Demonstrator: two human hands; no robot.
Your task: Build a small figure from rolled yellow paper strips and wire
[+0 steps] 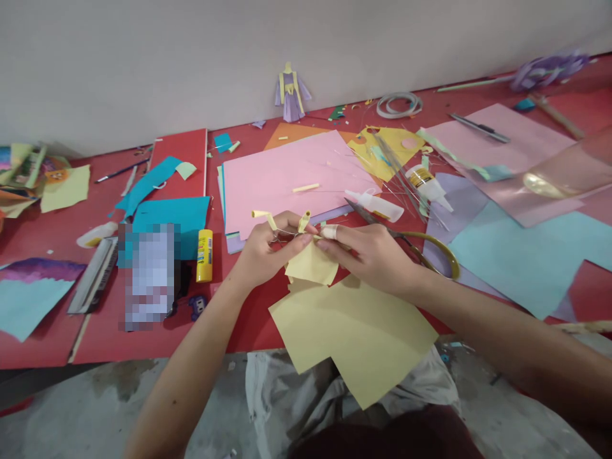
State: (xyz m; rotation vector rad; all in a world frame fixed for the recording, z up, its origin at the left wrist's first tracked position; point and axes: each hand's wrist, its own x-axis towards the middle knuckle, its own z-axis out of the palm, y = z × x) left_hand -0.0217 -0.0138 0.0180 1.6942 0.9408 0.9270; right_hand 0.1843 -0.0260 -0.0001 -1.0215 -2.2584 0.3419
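Note:
My left hand (268,252) is closed, its thumb and fingers pinching a thin wire frame whose ends carry small yellow paper tubes (305,220). A small piece of yellow paper (312,264) hangs below the fingertips of both hands. My right hand (377,255), with a pale wrap on one finger, is pinched on the upper edge of that piece. Beneath it, a larger yellow sheet (356,325) sticks out over the table's front edge. Scissors (430,252) with yellow handles lie beside my right hand. The fingers partly hide the wire.
Pink sheets (287,172) lie behind my hands, with glue bottles (382,207) to their right. A glue stick (204,255) stands left, near a blurred-out object (150,274). At the wall stands a purple-and-yellow paper figure (291,95). Blue sheets (521,255) and a craft knife (480,127) lie right.

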